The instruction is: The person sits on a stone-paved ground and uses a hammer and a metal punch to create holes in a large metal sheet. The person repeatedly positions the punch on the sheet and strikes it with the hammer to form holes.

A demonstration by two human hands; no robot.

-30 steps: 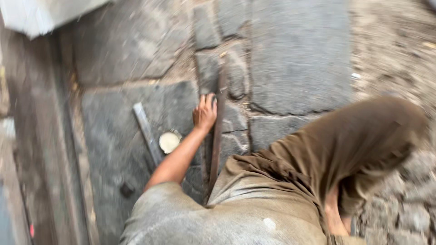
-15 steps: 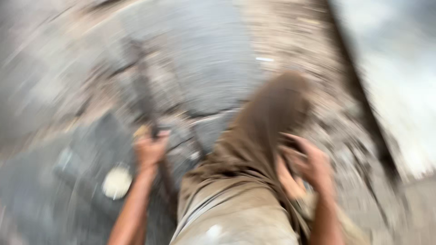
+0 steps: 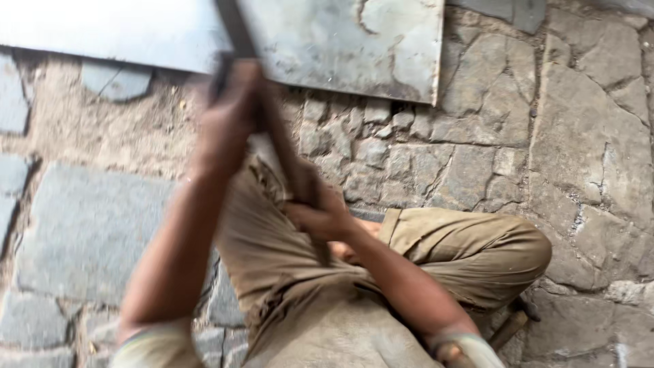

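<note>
Both hands grip one long dark bar point(image 3: 272, 136), my left hand point(image 3: 228, 116) wrapped near its top, my right hand point(image 3: 317, 208) closed lower down over my bent knee, so I'd keep it steady beside the grey metal sheet point(image 3: 340, 41) just beyond.

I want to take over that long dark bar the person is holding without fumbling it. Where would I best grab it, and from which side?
Probably the stretch of the long dark bar between the left hand near its upper end and the right hand lower down. It slants across the raised knee, so come from the paving on the right, fingers wrapped across its narrow width. The blur hides finer detail.
</note>
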